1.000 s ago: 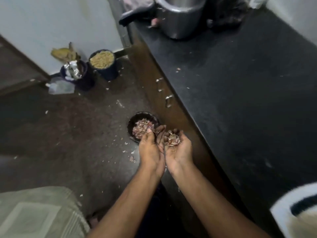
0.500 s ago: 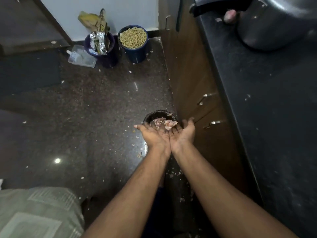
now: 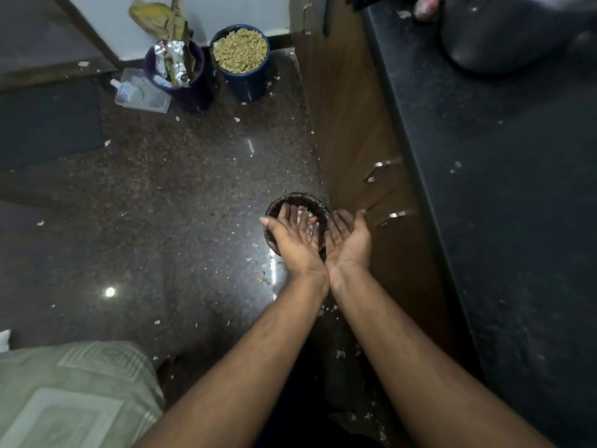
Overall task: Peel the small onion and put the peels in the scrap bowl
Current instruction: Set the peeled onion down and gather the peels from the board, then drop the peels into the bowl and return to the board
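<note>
Directly below the spread left hand (image 3: 295, 236) the scrap bowl (image 3: 298, 199) of peels (image 3: 307, 218) is seen, the empty, open right hand (image 3: 349, 237) held just beside its rim.

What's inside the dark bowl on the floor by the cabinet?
The dark round bowl holds pinkish onion peels. The left hand hovering above covers most of the inside, so how full it is cannot be seen.

The scrap bowl (image 3: 302, 199) is half covered by the left hand (image 3: 292, 239), so most peels (image 3: 307, 218) are hidden. The pot (image 3: 517, 30) is cut off by the top edge.
</note>
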Tool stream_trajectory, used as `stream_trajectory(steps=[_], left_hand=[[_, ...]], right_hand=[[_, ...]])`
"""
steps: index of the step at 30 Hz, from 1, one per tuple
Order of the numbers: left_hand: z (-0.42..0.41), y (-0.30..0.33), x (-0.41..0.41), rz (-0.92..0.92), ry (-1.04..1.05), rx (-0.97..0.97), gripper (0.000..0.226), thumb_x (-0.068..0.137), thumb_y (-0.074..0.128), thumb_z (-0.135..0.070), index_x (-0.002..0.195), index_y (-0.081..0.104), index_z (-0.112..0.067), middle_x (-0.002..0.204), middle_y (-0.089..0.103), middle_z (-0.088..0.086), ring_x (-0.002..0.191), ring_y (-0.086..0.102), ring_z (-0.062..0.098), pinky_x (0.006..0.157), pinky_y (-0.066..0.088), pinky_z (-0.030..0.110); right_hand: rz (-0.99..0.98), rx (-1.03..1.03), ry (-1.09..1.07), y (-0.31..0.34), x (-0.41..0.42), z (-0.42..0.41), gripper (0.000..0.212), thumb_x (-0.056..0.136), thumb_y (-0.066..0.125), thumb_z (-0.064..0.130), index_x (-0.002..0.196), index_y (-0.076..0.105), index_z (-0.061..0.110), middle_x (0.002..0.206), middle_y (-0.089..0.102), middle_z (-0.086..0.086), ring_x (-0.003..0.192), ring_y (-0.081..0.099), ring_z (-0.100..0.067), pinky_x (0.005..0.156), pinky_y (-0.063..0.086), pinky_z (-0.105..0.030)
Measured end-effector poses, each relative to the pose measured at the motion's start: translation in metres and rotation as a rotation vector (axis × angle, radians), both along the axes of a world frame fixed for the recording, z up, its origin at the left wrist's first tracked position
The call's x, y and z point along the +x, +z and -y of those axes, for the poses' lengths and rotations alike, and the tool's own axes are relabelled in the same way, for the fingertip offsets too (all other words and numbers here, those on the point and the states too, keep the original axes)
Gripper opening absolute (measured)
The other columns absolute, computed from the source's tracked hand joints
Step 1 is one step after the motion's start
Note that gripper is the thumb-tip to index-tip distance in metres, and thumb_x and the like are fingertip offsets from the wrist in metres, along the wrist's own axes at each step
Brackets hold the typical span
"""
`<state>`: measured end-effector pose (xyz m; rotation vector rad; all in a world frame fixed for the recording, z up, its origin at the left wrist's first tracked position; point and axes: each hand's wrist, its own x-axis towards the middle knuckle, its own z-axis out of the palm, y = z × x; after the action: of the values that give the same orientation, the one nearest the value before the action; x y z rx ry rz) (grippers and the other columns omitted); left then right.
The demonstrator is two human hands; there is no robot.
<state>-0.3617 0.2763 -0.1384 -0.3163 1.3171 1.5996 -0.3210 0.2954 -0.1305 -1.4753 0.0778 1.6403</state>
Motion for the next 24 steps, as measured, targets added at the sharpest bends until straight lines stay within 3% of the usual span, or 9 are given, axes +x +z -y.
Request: stream_trajectory(steps=[2,5,7,11,18,24], left_hand=[[0.01,0.014,0.012,-0.02,-0.049,0.035,0.079,0.101,0.011,-0.069,0.154,0.039,-0.019,0.157,0.045,0.004,0.142,0.045,0.021,0.123,0.029,0.042],[0.028,0.034,0.026,-0.019,-0.085,0.057,0.077,0.101,0.011,-0.069,0.154,0.04,-0.02,0.155,0.047,0.003,0.141,0.047,0.021,0.121,0.033,0.041],[0.046,0.048,0.039,-0.026,-0.122,0.089,0.078,0.101,0.012,-0.069,0.154,0.04,-0.019,0.155,0.047,0.004,0.14,0.048,0.022,0.121,0.033,0.041],[0.097,0.078,0.067,-0.045,-0.192,0.158,0.078,0.101,0.018,-0.07,0.15,0.046,-0.017,0.151,0.052,0.006,0.137,0.052,0.02,0.121,0.033,0.04],[0.2,0.13,0.12,-0.027,-0.405,0.301,0.078,0.1,0.021,-0.072,0.149,0.048,-0.017,0.151,0.052,0.005,0.138,0.051,0.02,0.123,0.03,0.041],[0.269,0.16,0.17,0.02,-0.598,0.394,0.077,0.1,0.021,-0.071,0.147,0.049,-0.016,0.147,0.055,0.007,0.132,0.055,0.019,0.118,0.035,0.038]], right_hand=[[0.009,0.049,-0.005,0.012,0.012,0.01,0.044,0.108,0.039,0.042,0.123,0.062,0.008,0.13,0.063,-0.007,0.134,0.054,-0.02,0.115,0.038,-0.03],[0.013,0.059,0.012,0.038,0.027,0.029,0.038,0.108,0.04,0.041,0.113,0.065,0.012,0.108,0.069,0.003,0.112,0.064,-0.013,0.091,0.049,-0.021],[0.009,0.086,0.008,0.055,0.041,0.052,0.04,0.108,0.04,0.04,0.119,0.065,0.01,0.107,0.069,0.003,0.108,0.063,-0.011,0.085,0.048,-0.017],[-0.001,0.169,-0.006,0.084,0.07,0.106,0.042,0.108,0.041,0.039,0.125,0.065,0.008,0.122,0.069,-0.003,0.116,0.062,-0.013,0.089,0.048,-0.018],[0.01,0.329,-0.171,0.131,0.128,0.217,0.046,0.109,0.039,0.038,0.134,0.061,0.006,0.139,0.063,-0.006,0.133,0.056,-0.015,0.113,0.039,-0.025],[-0.006,0.401,-0.402,0.158,0.175,0.296,0.045,0.109,0.039,0.036,0.133,0.061,0.005,0.139,0.062,-0.007,0.132,0.055,-0.015,0.107,0.039,-0.023]])
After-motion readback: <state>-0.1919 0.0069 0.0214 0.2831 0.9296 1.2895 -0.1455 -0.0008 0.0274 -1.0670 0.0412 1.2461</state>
